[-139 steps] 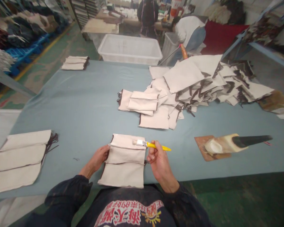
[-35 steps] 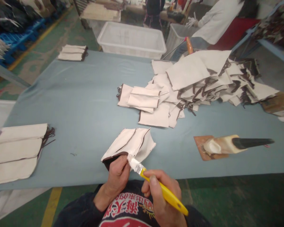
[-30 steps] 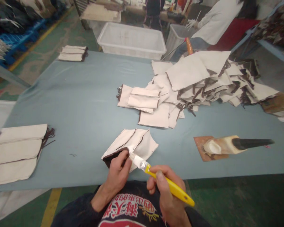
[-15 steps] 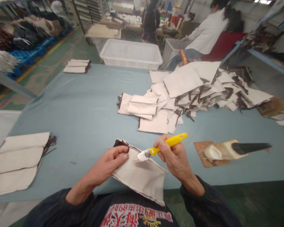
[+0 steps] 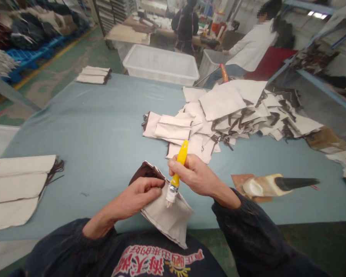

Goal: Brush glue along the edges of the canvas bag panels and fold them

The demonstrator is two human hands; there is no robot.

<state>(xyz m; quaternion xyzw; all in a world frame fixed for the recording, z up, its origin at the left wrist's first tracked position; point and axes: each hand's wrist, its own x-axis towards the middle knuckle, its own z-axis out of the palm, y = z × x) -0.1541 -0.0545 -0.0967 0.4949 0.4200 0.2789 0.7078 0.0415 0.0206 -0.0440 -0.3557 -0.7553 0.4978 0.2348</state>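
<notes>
I can see a worker busy with a soft cream cloth pouch with a dark brown inside [image 5: 171, 221]. The pouch is tilted, right in front of the worker's tummy, at the near edge of a long table covered in blue-green cloth [image 5: 103, 127]. Its mouth gapes at the left end, so the brown inside shows. The worker's left hand [image 5: 141, 196] pinches the edge of that mouth between the thumb and bent fingers. The right hand [image 5: 194, 175] is above the pouch, with its fingers curled around a flat paintbrush with a bright yellow handle [image 5: 175, 178]. The brush points down, and there is white stuff on its pale bristles. They are over the cream side of the pouch, but I can't tell if the tips touch it.

To the right of the pouch there is a flat brown board [image 5: 238, 180]. A cream tub with a long black handle [image 5: 269, 185] is on it, with white stuff at the end closest to the pouch. Past the pouch, more to the right, is a big messy heap of cream cloth pieces with brown edges [image 5: 223, 100]. Well to the left of the pouch lies a flat cream cloth stack with dark brown strings [image 5: 17, 186]. Straight beyond the pouch, past the table, is a big white plastic bin [image 5: 161, 69]. A person in a white top [image 5: 253, 48] is far beyond the pouch, on the right.
</notes>
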